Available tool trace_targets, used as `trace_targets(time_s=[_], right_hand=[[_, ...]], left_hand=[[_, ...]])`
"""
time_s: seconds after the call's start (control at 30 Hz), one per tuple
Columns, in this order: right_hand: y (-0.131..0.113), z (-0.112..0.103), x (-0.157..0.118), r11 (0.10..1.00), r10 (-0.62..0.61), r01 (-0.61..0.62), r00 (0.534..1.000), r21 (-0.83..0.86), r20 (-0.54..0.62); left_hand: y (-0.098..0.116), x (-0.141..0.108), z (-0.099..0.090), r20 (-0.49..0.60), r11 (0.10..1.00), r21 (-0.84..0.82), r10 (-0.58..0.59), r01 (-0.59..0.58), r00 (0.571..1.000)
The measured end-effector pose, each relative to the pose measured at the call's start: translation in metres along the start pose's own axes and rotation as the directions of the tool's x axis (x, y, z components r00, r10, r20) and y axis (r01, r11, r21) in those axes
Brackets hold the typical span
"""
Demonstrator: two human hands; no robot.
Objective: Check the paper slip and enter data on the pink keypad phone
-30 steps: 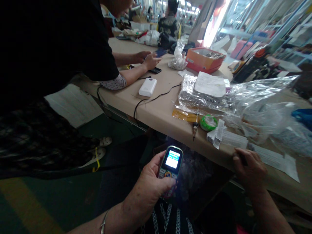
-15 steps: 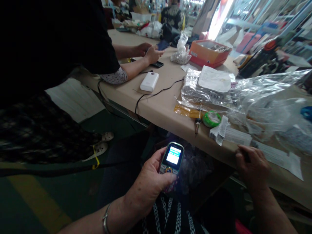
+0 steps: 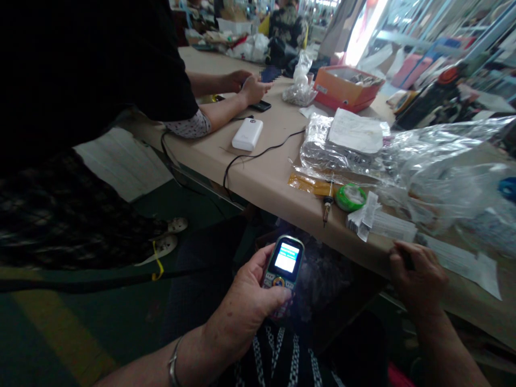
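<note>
A small keypad phone [image 3: 287,259] with a lit screen is held upright in my left hand [image 3: 245,301], the thumb lying over its keys. My right hand [image 3: 419,274] rests at the table's front edge with its fingers curled in; whether anything is inside them is hidden. Just beyond that hand lie printed paper labels [image 3: 393,224]. To their left are a green roll of tape [image 3: 350,197] and a pointed tool with a metal tip [image 3: 327,207].
A person in black [image 3: 100,64] leans on the table [image 3: 274,188] at the left, holding a device. A white power bank [image 3: 247,134], a black cable [image 3: 262,154], clear plastic bags [image 3: 439,177] and an orange box [image 3: 346,88] lie on it.
</note>
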State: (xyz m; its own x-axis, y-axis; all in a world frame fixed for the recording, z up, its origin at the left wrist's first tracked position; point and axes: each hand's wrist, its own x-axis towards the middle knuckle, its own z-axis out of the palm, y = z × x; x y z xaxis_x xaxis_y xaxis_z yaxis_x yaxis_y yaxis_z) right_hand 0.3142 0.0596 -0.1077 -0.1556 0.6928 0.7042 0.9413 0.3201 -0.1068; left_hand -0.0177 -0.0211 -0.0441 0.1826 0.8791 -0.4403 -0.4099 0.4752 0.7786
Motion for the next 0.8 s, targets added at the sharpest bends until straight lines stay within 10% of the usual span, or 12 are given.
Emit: trace_targets(time_s=[0.8], right_hand=[[-0.0008,0.0026,0.0005,0.999,-0.022,0.022,1.0,-0.03,0.004]], left_hand=[[0.0015,-0.0003,0.0008,-0.023,0.999,-0.028,-0.02,0.019,1.0]])
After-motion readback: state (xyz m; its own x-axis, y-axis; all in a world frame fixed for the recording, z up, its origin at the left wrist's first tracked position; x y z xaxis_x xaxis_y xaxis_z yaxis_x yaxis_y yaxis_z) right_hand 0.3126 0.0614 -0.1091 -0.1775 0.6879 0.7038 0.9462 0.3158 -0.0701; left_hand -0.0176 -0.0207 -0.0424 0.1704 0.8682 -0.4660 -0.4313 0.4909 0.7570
